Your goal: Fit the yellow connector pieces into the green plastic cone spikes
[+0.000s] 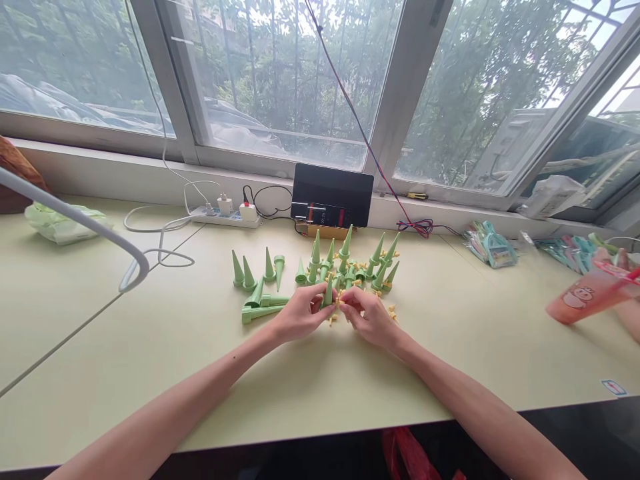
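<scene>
My left hand point(301, 312) is closed round a green plastic watering spike point(329, 291), its pointed end up. Fingertips of my right hand point(369, 315) pinch a small yellow valve point(339, 299) against the side of that spike; how far it is seated is hidden by the fingers. Behind both hands stands a cluster of green spikes point(345, 247), several with yellow valves on them. To the left are plain green spikes point(237, 270), some upright and some lying down point(260, 312). Loose yellow valves point(393, 312) lie beside my right hand.
A tablet point(332, 193) leans by the window behind the spikes. A power strip point(220, 217) with cables sits back left; a white curved bar point(75, 217) crosses the left side. At right, another person's hand point(631, 307) is by a pink drink cup point(583, 299). Packaged items point(493, 245) lie back right.
</scene>
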The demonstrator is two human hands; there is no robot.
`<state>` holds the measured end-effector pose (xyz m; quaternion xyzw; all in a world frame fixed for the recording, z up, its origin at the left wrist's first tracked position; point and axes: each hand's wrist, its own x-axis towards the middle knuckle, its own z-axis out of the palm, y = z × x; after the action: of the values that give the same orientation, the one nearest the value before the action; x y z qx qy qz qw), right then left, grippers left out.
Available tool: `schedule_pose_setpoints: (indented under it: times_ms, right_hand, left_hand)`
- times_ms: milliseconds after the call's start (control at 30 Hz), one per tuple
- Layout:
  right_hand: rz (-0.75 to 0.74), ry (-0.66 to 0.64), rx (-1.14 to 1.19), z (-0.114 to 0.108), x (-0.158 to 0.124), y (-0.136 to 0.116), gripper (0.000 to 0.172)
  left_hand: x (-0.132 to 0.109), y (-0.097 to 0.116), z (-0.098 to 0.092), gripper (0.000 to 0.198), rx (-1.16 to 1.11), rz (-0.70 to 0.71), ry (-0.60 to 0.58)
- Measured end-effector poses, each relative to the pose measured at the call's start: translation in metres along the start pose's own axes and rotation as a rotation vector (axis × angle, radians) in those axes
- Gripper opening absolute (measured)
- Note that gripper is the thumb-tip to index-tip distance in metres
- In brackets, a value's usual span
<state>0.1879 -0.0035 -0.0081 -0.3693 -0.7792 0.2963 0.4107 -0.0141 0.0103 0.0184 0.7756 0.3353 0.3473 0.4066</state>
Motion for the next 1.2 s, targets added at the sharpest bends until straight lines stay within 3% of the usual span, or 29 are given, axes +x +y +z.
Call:
schedule_pose_setpoints:
  times_ms: [800, 1200]
  right_hand:
    - [-0.026, -0.004, -0.141, -0.0020, 0.0000, -0.0047, 0.028]
    - [0.030, 0.060, -0.054, 0.0005, 0.0019, -0.0070, 0.022]
  left_hand:
    - [-0.0011, -0.0035, 0.0040, 0.018, 0.058, 0.075, -0.003]
    - [0.0020, 0.0006, 0.0007, 0.022, 0.004, 0.047, 0.076]
